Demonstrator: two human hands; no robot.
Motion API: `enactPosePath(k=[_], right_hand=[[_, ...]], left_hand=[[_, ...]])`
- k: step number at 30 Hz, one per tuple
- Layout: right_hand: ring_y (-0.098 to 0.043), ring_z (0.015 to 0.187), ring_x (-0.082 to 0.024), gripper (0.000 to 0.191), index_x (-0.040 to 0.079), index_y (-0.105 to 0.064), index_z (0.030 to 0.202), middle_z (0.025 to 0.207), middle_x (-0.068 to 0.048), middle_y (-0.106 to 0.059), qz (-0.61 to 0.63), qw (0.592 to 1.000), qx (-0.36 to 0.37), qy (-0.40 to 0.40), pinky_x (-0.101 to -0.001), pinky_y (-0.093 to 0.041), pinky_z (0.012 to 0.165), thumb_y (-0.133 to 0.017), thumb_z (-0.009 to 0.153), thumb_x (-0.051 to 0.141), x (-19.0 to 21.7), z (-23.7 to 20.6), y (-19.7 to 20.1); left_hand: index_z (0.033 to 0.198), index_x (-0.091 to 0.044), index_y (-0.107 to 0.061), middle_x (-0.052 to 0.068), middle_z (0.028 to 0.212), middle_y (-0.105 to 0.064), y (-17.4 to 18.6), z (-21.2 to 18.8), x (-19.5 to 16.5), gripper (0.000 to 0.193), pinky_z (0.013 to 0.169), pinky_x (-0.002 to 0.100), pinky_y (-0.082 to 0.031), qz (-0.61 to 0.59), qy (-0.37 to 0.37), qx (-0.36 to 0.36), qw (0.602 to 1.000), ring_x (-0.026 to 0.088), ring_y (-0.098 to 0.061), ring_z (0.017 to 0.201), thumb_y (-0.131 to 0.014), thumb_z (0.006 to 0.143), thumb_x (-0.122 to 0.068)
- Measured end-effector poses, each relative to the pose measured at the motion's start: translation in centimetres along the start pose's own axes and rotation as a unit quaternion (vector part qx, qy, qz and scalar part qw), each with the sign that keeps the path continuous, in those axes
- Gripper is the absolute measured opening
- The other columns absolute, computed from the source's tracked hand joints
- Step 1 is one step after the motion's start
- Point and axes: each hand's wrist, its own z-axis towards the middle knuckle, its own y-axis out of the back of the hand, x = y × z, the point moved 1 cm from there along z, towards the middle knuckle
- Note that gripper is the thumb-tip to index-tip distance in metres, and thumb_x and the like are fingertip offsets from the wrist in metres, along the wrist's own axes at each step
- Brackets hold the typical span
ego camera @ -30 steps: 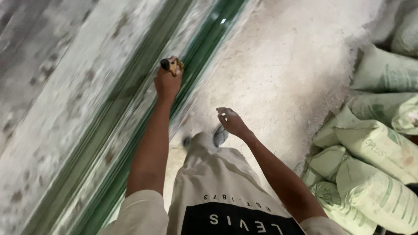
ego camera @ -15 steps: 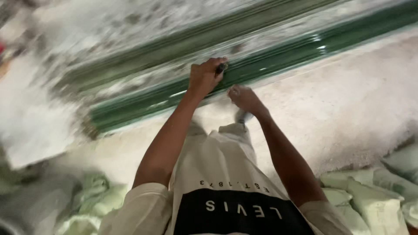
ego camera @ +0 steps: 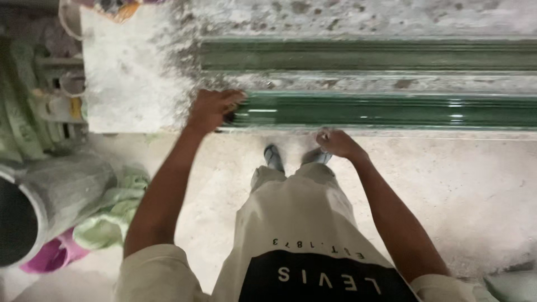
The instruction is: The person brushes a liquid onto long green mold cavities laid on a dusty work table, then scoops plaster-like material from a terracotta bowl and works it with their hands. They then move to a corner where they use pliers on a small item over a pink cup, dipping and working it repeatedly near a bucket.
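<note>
A stack of green-edged glass sheets (ego camera: pixel 391 109) lies flat and runs from the middle to the right edge of the head view. My left hand (ego camera: pixel 212 109) rests on the stack's left end, fingers curled over a small dark object (ego camera: pixel 230 117) pressed against the glass edge. Just below the stack's front edge is my right hand (ego camera: pixel 335 142), a loose fist with nothing visible in it. Whether it touches the glass is unclear. A second green band (ego camera: pixel 363 55) runs parallel further back, with dusty grey surface between the two.
A white dusty slab (ego camera: pixel 128 72) lies left of the glass. At the left stand a large grey pipe (ego camera: pixel 50 201), a green cloth (ego camera: pixel 114 215), a pink item (ego camera: pixel 50 254) and stacked sacks (ego camera: pixel 22 112). My sandalled feet (ego camera: pixel 274 157) stand on the concrete floor (ego camera: pixel 458 184).
The view has swung so the glass now runs across the picture. My left hand has travelled along the edge to the stack's left end. My right hand has stayed by the front edge.
</note>
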Motion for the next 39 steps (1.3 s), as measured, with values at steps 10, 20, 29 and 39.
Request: enactPosePath(k=[10, 20, 29, 39], right_hand=[[-0.065, 0.072, -0.018, 0.051, 0.003, -0.065, 0.122, 0.088, -0.007, -0.070, 0.158, 0.986, 0.013, -0.057, -0.0363, -0.055, 0.064, -0.059, 0.096, 0.046, -2.8, -0.3, -0.9], [-0.065, 0.076, -0.018, 0.045, 0.005, -0.069, 0.119, 0.087, -0.008, -0.070, 0.231, 0.965, -0.041, -0.114, -0.0351, -0.055, 0.068, -0.058, 0.099, 0.043, -10.8, -5.8, 2.7], [-0.058, 0.073, -0.014, 0.038, 0.004, -0.065, 0.127, 0.088, -0.007, -0.063, 0.468, 0.869, -0.160, 0.025, -0.0305, -0.052, 0.060, -0.066, 0.102, 0.033, -30.6, -15.5, 10.5], [-0.066, 0.074, -0.014, 0.037, 0.005, -0.061, 0.130, 0.090, -0.008, -0.070, 0.430, 0.802, -0.382, -0.159, -0.0300, -0.058, 0.069, -0.055, 0.104, 0.030, -54.2, -31.5, 22.7]], left_hand=[[0.131, -0.006, -0.071, 0.012, 0.104, -0.079, 1.6, -7.0, 2.5, 0.034, 0.070, 0.031, -0.061, -0.193, 0.242, -0.194, 0.931, 0.019, -0.073, 0.078, -0.066, 0.102, -0.024], [0.118, -0.009, -0.075, 0.010, 0.103, -0.079, -12.8, 9.0, -15.7, 0.025, 0.077, 0.033, -0.060, -0.267, 0.214, -0.268, 0.901, 0.020, -0.077, 0.087, -0.071, 0.097, -0.020], [0.124, -0.010, -0.075, 0.011, 0.083, -0.077, -26.1, 26.5, -39.1, 0.032, 0.063, 0.034, -0.053, -0.244, 0.248, -0.120, 0.930, 0.022, -0.071, 0.068, -0.069, 0.097, -0.026], [0.126, -0.009, -0.071, 0.013, 0.111, -0.078, -41.9, 44.2, -64.9, 0.039, 0.087, 0.040, -0.057, -0.320, 0.147, -0.142, 0.925, 0.030, -0.076, 0.101, -0.073, 0.092, -0.028]])
